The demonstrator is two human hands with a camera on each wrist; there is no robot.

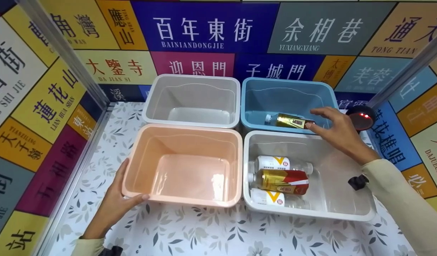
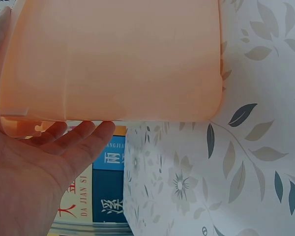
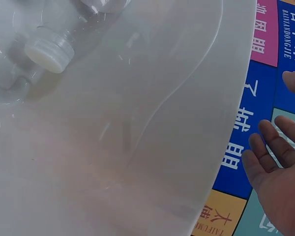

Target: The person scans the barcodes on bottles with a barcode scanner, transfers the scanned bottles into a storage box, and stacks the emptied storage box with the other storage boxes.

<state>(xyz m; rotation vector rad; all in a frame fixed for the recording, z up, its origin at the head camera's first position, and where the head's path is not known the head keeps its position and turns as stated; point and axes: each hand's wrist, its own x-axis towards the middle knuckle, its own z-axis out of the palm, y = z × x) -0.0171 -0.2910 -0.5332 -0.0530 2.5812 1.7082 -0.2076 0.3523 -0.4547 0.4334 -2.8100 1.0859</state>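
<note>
My left hand (image 1: 115, 201) grips the front-left corner of a peach plastic bin (image 1: 182, 202), thumb at the front rim and fingers along the outer side wall. Its palm and fingers lie against the bin in the left wrist view too. Over the right edge of a blue bin (image 1: 248, 106), my right hand (image 1: 337, 128) is spread with nothing held. A gold-labelled bottle (image 1: 289, 121) with a white cap lies on its side in that bin, its dark end overlapped by my thumb. In the right wrist view the fingers (image 3: 268, 142) are loosely bent.
In front of the blue bin stands a larger whitish bin (image 1: 310, 213) holding several bottles, among them a gold-and-red one (image 1: 284, 181) and a white-labelled one (image 1: 268, 197). A grey bin (image 1: 193, 122) stands behind the peach one. Printed panels (image 1: 211, 26) wall the table (image 1: 204, 231).
</note>
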